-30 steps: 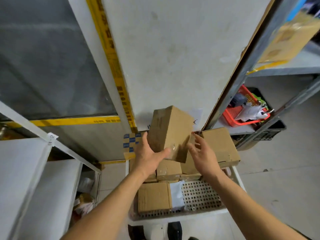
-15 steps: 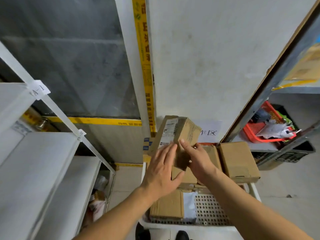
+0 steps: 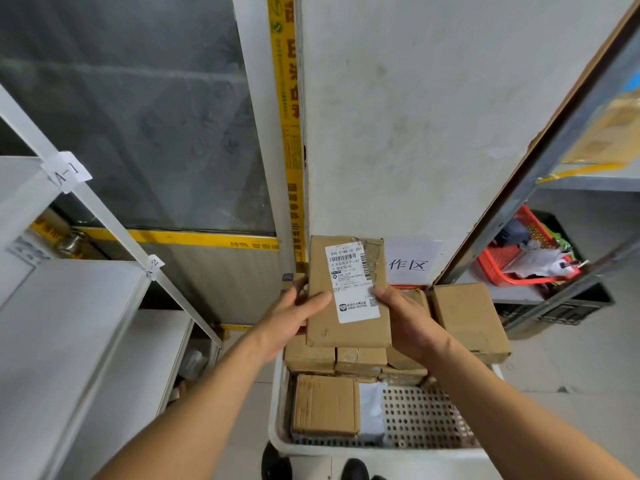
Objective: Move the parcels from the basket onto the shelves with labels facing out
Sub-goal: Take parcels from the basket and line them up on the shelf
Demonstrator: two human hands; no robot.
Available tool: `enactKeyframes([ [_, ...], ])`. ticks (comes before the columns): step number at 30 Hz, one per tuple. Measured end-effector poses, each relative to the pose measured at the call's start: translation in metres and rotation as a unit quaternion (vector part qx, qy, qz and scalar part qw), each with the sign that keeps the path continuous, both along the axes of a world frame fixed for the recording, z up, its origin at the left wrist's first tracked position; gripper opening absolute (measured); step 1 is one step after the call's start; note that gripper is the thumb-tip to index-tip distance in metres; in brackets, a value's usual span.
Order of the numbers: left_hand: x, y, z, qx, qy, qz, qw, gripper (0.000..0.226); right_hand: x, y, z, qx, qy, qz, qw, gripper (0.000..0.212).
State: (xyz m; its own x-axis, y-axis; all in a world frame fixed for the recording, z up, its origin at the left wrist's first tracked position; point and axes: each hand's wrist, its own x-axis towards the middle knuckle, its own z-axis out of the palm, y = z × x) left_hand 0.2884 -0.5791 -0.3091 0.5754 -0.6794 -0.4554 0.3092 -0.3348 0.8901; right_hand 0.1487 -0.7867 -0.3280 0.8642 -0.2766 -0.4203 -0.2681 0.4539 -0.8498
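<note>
I hold a brown cardboard parcel (image 3: 332, 327) upright above the basket, its white shipping label (image 3: 351, 282) turned toward me. My left hand (image 3: 287, 317) grips its left edge, thumb on the front. My right hand (image 3: 407, 323) grips its right edge, thumb on the label's lower corner. Below is the white perforated basket (image 3: 422, 420) with several cardboard parcels; one ribbed box (image 3: 325, 405) lies at its front left, a larger box (image 3: 467, 320) at its back right.
White metal shelves (image 3: 69, 323) tagged A-1 and A-2 stand at the left. A grey shelf unit (image 3: 568, 140) at the right carries a red basket (image 3: 512, 261) of odds and ends. A white pillar with yellow tape (image 3: 291, 168) rises straight ahead.
The parcel has been turned so its labelled face now points squarely at me. Both hands shifted to its side edges. The view has tilted up and left, showing more of the left shelves.
</note>
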Motion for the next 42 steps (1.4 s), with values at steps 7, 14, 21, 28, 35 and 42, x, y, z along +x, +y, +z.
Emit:
enactKeyframes([
  [7, 0.0, 0.006, -0.019, -0.063, -0.014, 0.056, 0.996, 0.063, -0.005, 0.007, 0.014, -0.083, 0.031, 0.078, 0.993, 0.043],
  [14, -0.005, 0.048, -0.01, -0.009, -0.083, 0.151, 0.985, 0.071, 0.021, 0.032, 0.026, -0.086, 0.004, 0.141, 0.986, 0.046],
  [21, -0.018, 0.14, 0.018, 0.076, -0.212, 0.294, 0.929, 0.062, 0.062, 0.119, 0.058, -0.136, -0.067, 0.184, 0.971, 0.034],
  [28, -0.029, 0.25, 0.08, 0.013, -0.242, 0.377, 0.894, 0.048, 0.095, 0.225, 0.111, -0.161, -0.141, 0.212, 0.953, 0.039],
  [35, -0.049, 0.378, 0.139, -0.016, -0.322, 0.441, 0.838, 0.049, 0.124, 0.354, 0.16, -0.158, -0.195, 0.285, 0.925, 0.05],
  [42, -0.067, 0.488, 0.17, -0.015, -0.374, 0.508, 0.776, 0.046, 0.146, 0.471, 0.198, -0.168, -0.263, 0.385, 0.868, 0.045],
])
